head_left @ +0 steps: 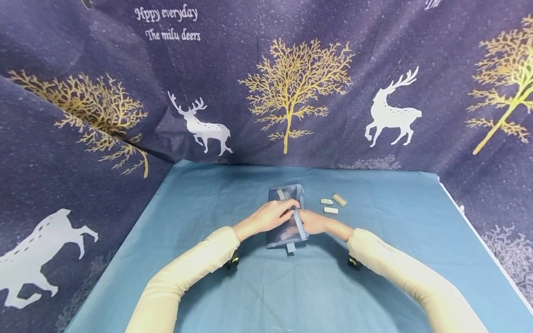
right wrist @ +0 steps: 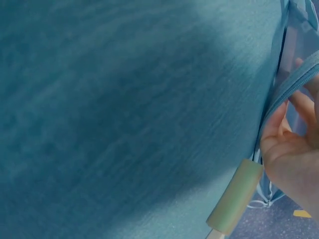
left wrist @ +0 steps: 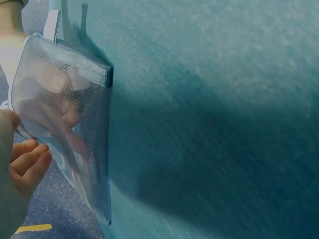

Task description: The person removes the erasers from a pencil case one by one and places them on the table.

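A blue-grey mesh zip pouch (head_left: 275,238) lies on the table in front of me, its zipper open along the right side. My left hand (head_left: 275,215) pinches the zippered edge of the opening, as the left wrist view also shows. Through that opening, my right hand (head_left: 313,222) reaches inside. Its fingers (left wrist: 70,112) show blurred through the mesh, beside a pale patch; whether they hold anything is unclear. A pale strip (head_left: 281,195) shows in the pouch's far part.
Right of the pouch lie three small blocks that look like erasers: a pale greenish one (head_left: 326,201), a white one (head_left: 331,210) and a tan one (head_left: 339,200). A blue cloth (head_left: 266,286) covers the table. Dark curtains with deer and trees hang behind it.
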The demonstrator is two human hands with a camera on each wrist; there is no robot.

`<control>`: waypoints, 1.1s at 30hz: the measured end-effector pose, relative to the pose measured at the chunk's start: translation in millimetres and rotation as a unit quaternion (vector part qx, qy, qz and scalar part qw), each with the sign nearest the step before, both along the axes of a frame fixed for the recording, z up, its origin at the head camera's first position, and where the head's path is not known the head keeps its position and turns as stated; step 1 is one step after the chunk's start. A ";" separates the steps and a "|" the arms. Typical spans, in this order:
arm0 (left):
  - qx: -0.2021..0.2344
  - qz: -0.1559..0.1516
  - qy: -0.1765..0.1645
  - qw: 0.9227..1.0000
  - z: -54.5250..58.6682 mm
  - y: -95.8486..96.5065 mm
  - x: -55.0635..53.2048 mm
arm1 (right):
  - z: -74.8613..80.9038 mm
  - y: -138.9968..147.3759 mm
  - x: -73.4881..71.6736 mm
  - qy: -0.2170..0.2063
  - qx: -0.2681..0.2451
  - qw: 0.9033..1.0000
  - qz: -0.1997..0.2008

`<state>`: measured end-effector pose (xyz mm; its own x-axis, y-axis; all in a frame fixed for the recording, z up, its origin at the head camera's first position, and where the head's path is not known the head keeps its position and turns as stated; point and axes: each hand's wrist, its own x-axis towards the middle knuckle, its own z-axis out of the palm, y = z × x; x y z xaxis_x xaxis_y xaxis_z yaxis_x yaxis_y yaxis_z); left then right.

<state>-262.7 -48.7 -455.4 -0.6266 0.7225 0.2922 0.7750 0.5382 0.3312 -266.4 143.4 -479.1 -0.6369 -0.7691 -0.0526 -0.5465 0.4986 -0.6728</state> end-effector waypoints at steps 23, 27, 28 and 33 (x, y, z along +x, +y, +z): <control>0.016 -0.026 -0.001 1.000 4.0 -0.5 -6.1 | -0.7 -4.1 -4.7 0.040 -0.007 0.996 0.074; 0.018 -0.035 0.009 0.999 5.5 -1.1 -8.2 | -0.6 -2.7 -5.5 0.030 -0.011 0.998 0.050; 0.019 -0.036 0.009 0.999 5.6 -1.2 -8.4 | -0.3 -2.1 -5.2 0.029 -0.012 0.999 0.038; 0.010 -0.027 0.001 1.000 4.9 -1.8 -7.2 | 1.6 -0.9 -4.5 0.021 -0.011 0.999 -0.028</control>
